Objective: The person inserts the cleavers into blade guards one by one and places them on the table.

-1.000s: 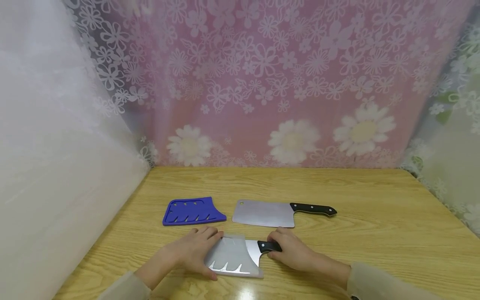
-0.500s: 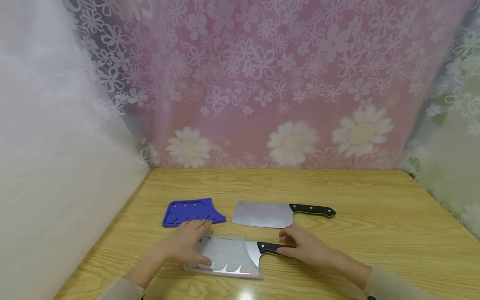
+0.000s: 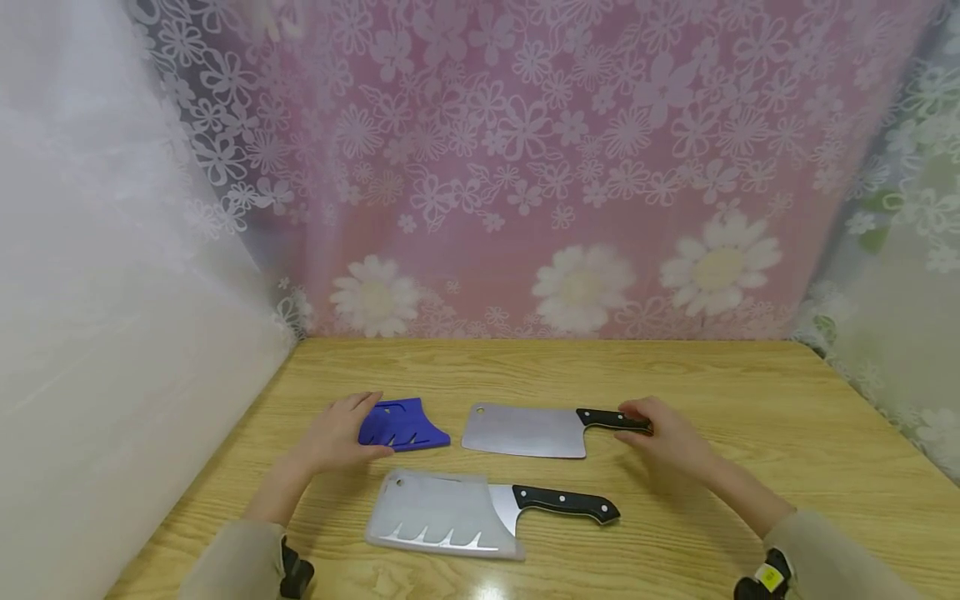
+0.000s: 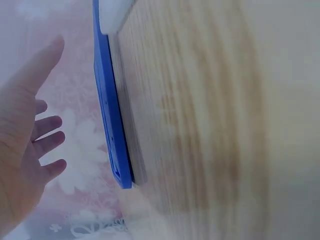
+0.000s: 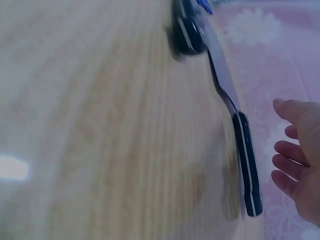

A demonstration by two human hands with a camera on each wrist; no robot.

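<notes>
Over the left part of a blue blade guard (image 3: 411, 427) hovers my left hand (image 3: 337, 437), thumb and fingers spread. A gap between that hand and the guard (image 4: 111, 120) shows in the left wrist view. My right hand (image 3: 671, 437) is above the black handle (image 3: 600, 418) of a bare cleaver (image 3: 521, 431), fingers loosely bent. In the right wrist view they stand apart from the handle (image 5: 248, 165). Nearer the front lies a second cleaver (image 3: 566, 500), its blade inside a translucent white guard (image 3: 442, 510); neither hand touches it.
Everything lies flat on a wood-grain table (image 3: 712, 379). A pink flowered curtain (image 3: 525, 167) hangs along its back edge. White sheeting (image 3: 135, 292) borders the left side, and a flowered curtain (image 3: 907, 292) the right.
Both hands have let go of the front cleaver and its white guard. The left hand has moved back to the blue guard, the right hand back and rightward to the bare cleaver's handle.
</notes>
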